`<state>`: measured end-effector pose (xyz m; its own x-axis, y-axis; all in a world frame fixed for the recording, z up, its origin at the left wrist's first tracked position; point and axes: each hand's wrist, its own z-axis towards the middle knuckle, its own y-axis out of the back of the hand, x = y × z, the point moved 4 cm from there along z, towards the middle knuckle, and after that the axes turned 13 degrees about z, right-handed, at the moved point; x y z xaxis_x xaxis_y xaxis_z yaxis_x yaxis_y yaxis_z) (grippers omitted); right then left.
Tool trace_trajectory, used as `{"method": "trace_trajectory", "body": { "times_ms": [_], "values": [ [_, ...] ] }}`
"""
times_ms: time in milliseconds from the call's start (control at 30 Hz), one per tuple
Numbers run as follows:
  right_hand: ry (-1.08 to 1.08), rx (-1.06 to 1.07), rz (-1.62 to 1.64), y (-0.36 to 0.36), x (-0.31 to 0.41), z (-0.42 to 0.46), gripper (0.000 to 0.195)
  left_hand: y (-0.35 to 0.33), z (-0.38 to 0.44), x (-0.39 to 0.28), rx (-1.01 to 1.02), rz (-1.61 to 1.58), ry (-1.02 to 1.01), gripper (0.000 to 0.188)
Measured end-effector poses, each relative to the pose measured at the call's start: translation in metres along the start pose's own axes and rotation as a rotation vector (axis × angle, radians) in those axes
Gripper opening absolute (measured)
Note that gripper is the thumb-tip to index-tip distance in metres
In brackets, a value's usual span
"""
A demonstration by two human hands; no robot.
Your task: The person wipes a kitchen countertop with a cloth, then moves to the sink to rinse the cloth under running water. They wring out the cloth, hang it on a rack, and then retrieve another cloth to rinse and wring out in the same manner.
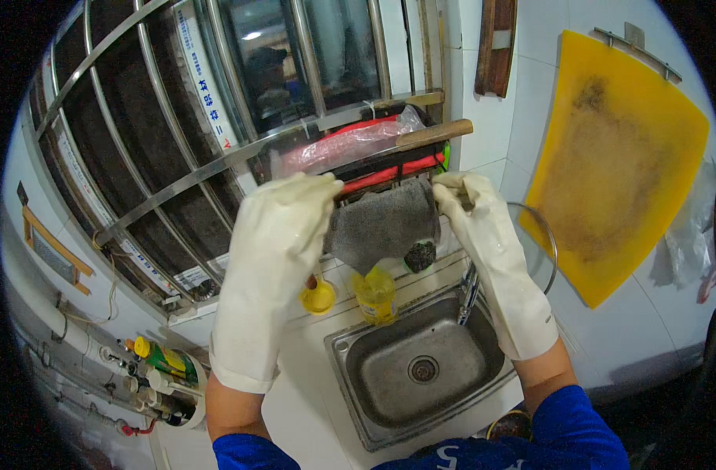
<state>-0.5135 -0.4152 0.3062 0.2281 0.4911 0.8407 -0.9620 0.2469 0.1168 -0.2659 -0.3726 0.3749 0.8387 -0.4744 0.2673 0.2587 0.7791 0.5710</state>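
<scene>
A grey cloth (pixel 387 223) hangs below the window bars, between my two white-gloved hands. My left hand (pixel 293 205) is at its upper left corner, the fingers bent together; whether they pinch the cloth is hidden. At the upper right corner is my right hand (pixel 463 197), thumb and fingers curled at the cloth's edge; their grip does not show clearly. Against the cloth's lower right hangs a dark scouring pad (pixel 420 257). Behind and above are red items (pixel 387 171) and a clear plastic bag (pixel 346 147).
Below lies a stainless steel sink (pixel 393 393) with a faucet (pixel 468 294). A yellow container (pixel 375 302) and a small yellow cup (pixel 318 298) stand behind it. Bottles (pixel 167 361) fill a holder at left. A yellow cutting board (pixel 616 158) hangs at right, beside metal window bars (pixel 158 94).
</scene>
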Motion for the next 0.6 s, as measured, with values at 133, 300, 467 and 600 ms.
{"method": "trace_trajectory", "body": {
  "times_ms": [133, 300, 467, 600],
  "values": [
    [0.730, 0.301, -0.189, -0.036, 0.030, 0.004, 0.025, -0.036, -0.013, 0.002, 0.064, -0.125, 0.004, 0.018],
    [0.878, 0.431, -0.229, -0.053, 0.036, 0.010, 0.022, -0.011, -0.078, 0.024, -0.366, -0.736, 0.781, 0.023],
    [0.900, 0.509, -0.139, -0.091, 0.052, 0.007, 0.018, -0.100, -0.148, -0.008, -0.201, -0.778, 0.930, 0.037],
    [0.885, 0.493, -0.150, -0.100, 0.047, 0.006, 0.018, -0.113, -0.125, -0.015, 0.050, -0.884, 0.988, 0.027]
  ]
}}
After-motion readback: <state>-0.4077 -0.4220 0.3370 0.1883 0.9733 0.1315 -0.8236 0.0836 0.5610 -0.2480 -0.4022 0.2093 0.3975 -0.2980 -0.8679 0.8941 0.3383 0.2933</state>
